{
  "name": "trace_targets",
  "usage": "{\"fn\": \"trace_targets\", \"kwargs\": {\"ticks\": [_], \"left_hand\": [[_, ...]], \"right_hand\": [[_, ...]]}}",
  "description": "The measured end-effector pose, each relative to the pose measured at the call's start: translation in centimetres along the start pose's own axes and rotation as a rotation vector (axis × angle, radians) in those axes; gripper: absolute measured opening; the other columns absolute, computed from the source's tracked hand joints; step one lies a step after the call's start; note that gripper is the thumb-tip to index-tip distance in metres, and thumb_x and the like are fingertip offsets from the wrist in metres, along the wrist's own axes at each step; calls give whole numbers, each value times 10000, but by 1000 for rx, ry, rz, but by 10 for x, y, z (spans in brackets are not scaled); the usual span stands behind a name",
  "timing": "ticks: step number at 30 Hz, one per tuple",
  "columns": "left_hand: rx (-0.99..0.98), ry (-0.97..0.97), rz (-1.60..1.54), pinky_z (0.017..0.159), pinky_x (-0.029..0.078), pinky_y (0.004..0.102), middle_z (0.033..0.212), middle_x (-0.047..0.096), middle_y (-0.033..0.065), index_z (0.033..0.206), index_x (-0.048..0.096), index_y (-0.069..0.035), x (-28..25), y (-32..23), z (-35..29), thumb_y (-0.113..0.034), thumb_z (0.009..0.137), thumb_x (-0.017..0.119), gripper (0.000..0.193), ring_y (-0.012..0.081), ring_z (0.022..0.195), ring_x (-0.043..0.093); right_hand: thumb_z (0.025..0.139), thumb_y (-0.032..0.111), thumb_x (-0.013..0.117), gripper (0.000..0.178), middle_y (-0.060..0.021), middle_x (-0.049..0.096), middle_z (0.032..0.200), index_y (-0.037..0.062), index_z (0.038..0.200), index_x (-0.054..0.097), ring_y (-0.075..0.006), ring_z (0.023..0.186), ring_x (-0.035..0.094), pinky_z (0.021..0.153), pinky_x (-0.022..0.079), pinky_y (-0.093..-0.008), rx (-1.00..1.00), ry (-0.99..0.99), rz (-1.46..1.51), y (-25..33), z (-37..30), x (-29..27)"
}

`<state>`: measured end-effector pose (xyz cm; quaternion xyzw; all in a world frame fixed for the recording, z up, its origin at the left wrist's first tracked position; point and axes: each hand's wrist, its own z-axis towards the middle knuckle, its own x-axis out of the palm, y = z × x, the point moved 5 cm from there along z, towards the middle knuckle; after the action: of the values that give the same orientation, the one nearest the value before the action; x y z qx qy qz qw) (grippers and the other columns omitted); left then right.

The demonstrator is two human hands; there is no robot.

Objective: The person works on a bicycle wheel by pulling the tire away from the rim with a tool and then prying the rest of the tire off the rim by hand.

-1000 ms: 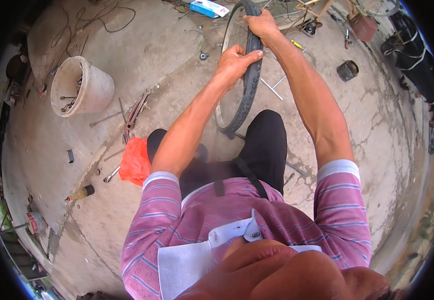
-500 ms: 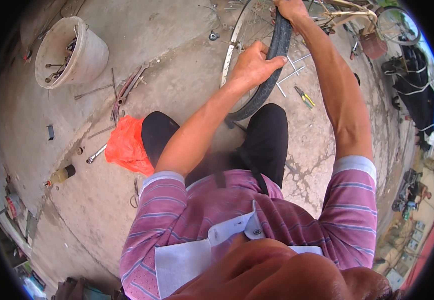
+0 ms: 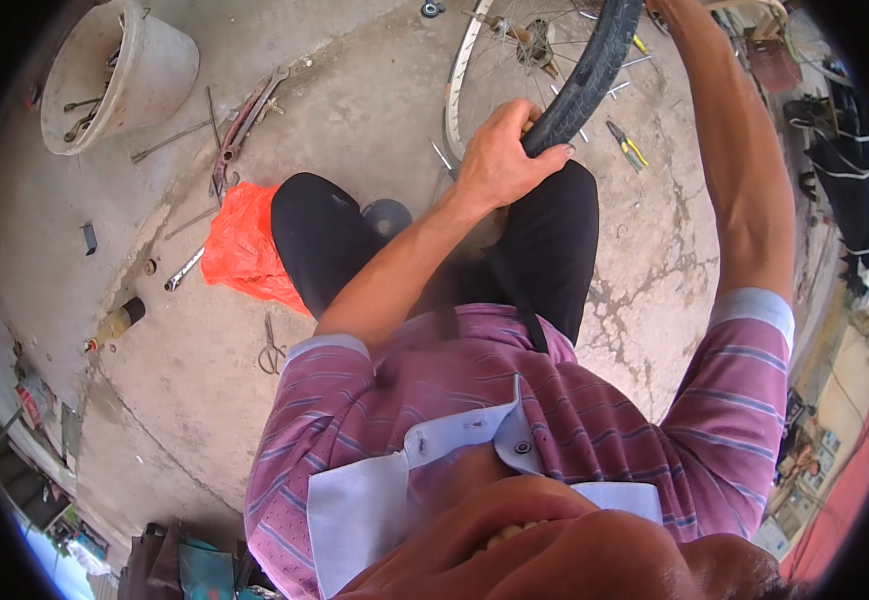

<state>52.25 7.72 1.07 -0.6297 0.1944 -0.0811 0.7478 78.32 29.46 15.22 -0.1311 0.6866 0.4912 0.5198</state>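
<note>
In the head view the left hand (image 3: 500,155) is wrapped tight around a black bicycle tyre (image 3: 587,75), fingers curled over its lower end just above the person's knees. The tyre runs up and to the right across a spoked wheel rim (image 3: 460,80) that stands on the concrete floor (image 3: 375,110). The right arm stretches up along the right side, and its hand passes out of the top edge, so its grip cannot be told. Yellow-handled pliers (image 3: 627,143) lie on the floor just right of the tyre. An orange plastic bag (image 3: 240,245) lies beside the person's left leg, a wrench (image 3: 184,269) touching its edge, and a pale bucket (image 3: 115,70) holding tools stands at upper left.
</note>
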Motion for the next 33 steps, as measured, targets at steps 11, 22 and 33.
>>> {"fn": "trace_targets", "kwargs": {"ticks": [11,22,33], "left_hand": [[-43,-196,-4,533,406,297,693,619,10,817,634,-8,-64,-8,21,-350,776,894,432,84,613,487],[-159,-237,-59,642,476,380,693,629,38,855,697,21,-68,-51,113,-517,1013,595,570,138,667,543],[-99,-325,121,622,460,381,649,583,46,797,625,43,-46,-32,160,-453,1065,498,578,157,636,491]], "right_hand": [[956,488,591,573,-304,666,1259,-39,1142,717,-410,1228,625,1026,474,-473,-108,-212,503,12,-64,3],[1031,464,570,485,-108,648,949,-14,1023,653,-222,902,629,822,511,-382,-575,303,825,-42,-228,89],[963,572,666,581,-25,633,756,-7,955,704,-108,721,567,650,469,-320,-318,375,797,-43,-210,74]]}}
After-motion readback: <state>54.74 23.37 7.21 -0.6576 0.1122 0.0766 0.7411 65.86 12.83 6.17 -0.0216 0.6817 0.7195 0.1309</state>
